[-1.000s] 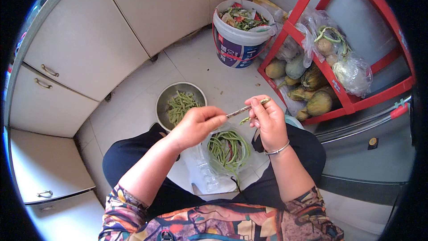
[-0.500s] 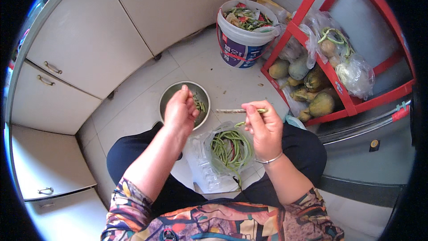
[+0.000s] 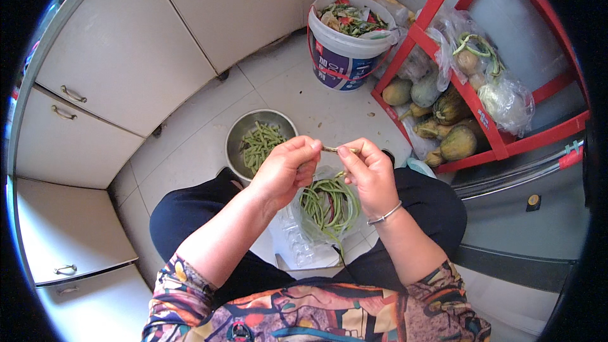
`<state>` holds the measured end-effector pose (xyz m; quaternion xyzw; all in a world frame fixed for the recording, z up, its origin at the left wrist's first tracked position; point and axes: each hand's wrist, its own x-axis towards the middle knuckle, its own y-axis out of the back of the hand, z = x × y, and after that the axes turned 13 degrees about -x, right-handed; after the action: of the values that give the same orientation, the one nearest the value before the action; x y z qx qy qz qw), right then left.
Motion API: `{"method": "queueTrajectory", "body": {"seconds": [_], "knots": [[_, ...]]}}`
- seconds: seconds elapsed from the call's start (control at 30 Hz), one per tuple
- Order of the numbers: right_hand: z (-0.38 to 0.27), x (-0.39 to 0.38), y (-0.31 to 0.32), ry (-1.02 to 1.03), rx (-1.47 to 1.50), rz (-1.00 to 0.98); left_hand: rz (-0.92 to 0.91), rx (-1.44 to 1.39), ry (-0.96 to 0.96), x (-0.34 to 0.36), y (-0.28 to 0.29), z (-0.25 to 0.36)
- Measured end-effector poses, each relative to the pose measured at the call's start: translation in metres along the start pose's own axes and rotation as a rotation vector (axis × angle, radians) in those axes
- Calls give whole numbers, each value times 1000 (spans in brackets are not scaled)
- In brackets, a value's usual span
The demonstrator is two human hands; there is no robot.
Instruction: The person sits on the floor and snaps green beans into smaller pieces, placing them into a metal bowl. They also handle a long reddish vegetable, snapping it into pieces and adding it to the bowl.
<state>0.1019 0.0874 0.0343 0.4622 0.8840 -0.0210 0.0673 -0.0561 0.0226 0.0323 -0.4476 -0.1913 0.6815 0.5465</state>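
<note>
Between my two hands a short length of green bean (image 3: 330,149) is held level. My left hand (image 3: 288,168) pinches its left end between thumb and fingertip. My right hand (image 3: 370,174) grips its right end, with part of the bean hidden by the fingers. Beyond my left hand sits a steel bowl (image 3: 232,152) on the floor, with several short green bean pieces (image 3: 261,145) in it. Below the hands, long whole green beans (image 3: 328,206) lie coiled in a clear plastic bag (image 3: 297,228) between my knees.
A white bucket (image 3: 345,63) of vegetable scraps stands at the back. To the right, a red rack (image 3: 437,54) holds squashes (image 3: 457,144) and a plastic bag (image 3: 506,104) of vegetables. Pale cabinets (image 3: 120,44) line the left side.
My left hand has come right and down from over the bowl and now pinches the bean's left end. The bean pieces in the bowl are now uncovered. My right hand has barely moved.
</note>
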Motion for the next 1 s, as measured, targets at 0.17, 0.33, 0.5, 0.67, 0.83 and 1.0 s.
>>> {"method": "queueTrajectory", "body": {"seconds": [0.17, 0.33, 0.5, 0.67, 0.83, 1.0], "knots": [[-8, -3, -3, 40, 63, 5, 198, -347, -85, 15, 21, 2], [-10, -1, 11, -132, 117, -68, 13, -390, -3, 9, 25, 9], [-10, 0, 8, -111, 23, -196, -82, -259, 72, 2, 20, 8], [-4, 2, 5, -26, -147, -233, -142, 76, 201, 0, 12, 6], [-6, 5, 16, 82, -328, -168, -102, 347, 77, -2, 10, 9], [-7, 6, 19, 143, -598, -124, -66, 641, -28, -9, 4, 14]]}}
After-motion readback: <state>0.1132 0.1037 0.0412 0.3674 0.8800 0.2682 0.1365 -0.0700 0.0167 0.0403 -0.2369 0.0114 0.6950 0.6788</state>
